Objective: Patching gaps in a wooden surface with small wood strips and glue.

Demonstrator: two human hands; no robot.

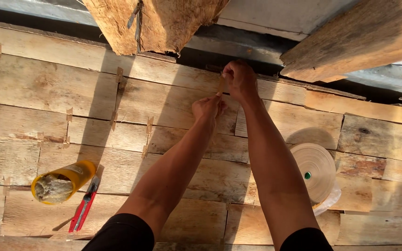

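Observation:
Both my arms reach forward over a sheet of pale wood veneer pieces (47,88) joined by short strips of brown tape. My right hand (240,81) presses a strip of tape (221,85) onto a seam near the far edge. My left hand (206,108) pinches the lower end of the same strip just below it. The two hands nearly touch.
A big roll of brown paper tape (313,171) lies to the right of my right arm, on a plastic bag. A yellow cup with grey paste (60,182) and a red utility knife (84,206) lie at the lower left. Rough timber pieces (154,23) lie beyond the far edge.

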